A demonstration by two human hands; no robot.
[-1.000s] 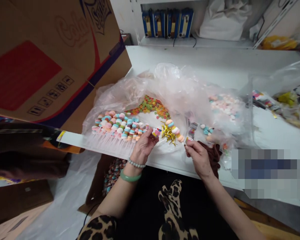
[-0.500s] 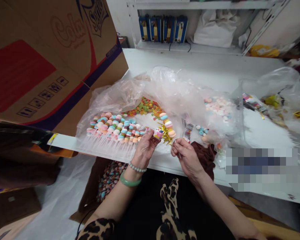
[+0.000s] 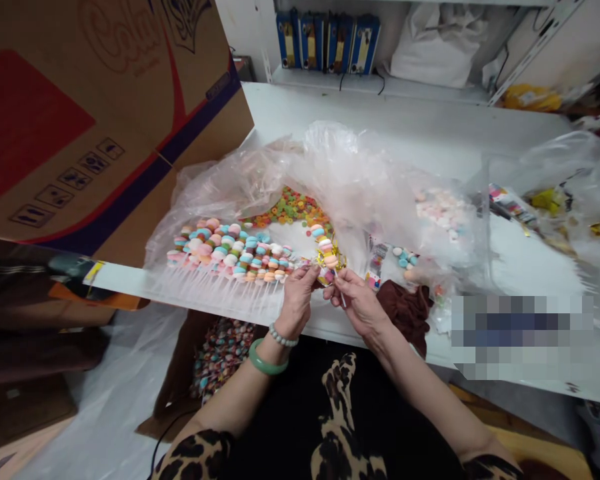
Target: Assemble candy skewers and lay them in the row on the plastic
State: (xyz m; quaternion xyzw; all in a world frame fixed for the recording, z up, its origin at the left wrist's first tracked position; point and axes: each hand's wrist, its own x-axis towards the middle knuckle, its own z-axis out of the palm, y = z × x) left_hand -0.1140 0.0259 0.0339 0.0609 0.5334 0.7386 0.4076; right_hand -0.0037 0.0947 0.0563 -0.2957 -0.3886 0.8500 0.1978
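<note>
My right hand is closed around the white stick of a marshmallow skewer, whose pastel discs point up and away from me. Beside it, my left hand pinches a small printed wrapper with pink and purple on it. The wrapper is close against the skewer's lower end; whether the stick is inside it, I cannot tell. Shiny gold strips show behind the skewer. To the left of my hands, rows of finished-looking marshmallow skewers lie with their white sticks toward me.
Small ring candies lie by a clear plastic sheet. A large cardboard box stands at left. Below the table edge, an open carton holds many wrapped sweets. A brown cloth lies right of my hands.
My hands have come closer together, the right one moving left with the skewer. The wrapper in my left hand is now at the skewer's lower end.
</note>
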